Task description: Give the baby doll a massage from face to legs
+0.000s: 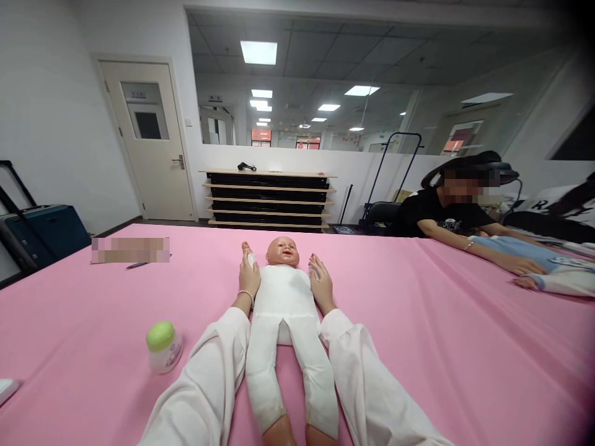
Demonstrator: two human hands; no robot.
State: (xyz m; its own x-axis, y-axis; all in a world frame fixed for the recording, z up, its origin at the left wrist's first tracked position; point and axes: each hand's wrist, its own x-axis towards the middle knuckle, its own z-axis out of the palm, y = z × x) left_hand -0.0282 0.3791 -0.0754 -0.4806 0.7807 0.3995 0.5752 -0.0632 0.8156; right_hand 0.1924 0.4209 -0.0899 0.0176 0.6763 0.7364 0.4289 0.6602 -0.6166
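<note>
A baby training doll [282, 310] lies on its back on a pink-covered table [446, 359], head away from me, in a white padded suit. My left hand [250, 279], with a beaded bracelet, is wrapped around the doll's raised arm [246, 249], and something white shows at the fingers. My right hand [321, 284] rests flat with fingers apart beside the doll's chest, and the doll's other arm is hidden or blends in there. A cream jar with a green lid [163, 347] stands left of my left forearm.
A pen [137, 265] and a blurred paper [130, 250] lie at the far left of the table. A co-worker [441, 214] leans over a second doll in blue [534, 266] at the right. A shelf unit [267, 198] stands beyond the table.
</note>
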